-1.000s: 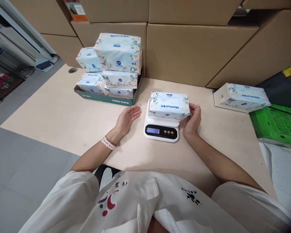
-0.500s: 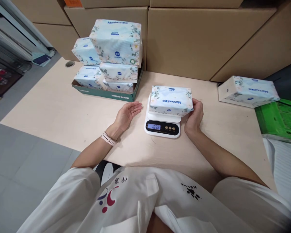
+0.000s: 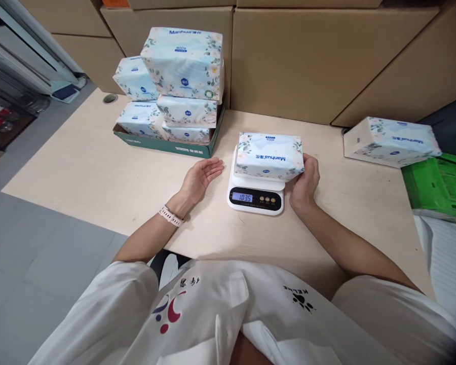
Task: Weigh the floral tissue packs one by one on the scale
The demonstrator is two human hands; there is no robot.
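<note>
A tissue pack with a floral print lies on a white digital kitchen scale, whose lit display reads 103.5. At the pack's right end is my right hand, its fingers partly hidden behind the wrapper. That hand does not grip the pack; whether it touches the pack I cannot tell. To the left of the scale my left hand rests on the table, palm turned up and fingers stretched out, with nothing in it. A pink watch band circles the left wrist.
Several tissue packs are stacked in a low green carton at the back left. Another tissue pack lies at the right, beside a green crate. Large cardboard boxes line the table's back edge.
The display has gone from 103.6 to 103.5. Both hands and the tissue pack stay in place; the view has shifted very slightly.
</note>
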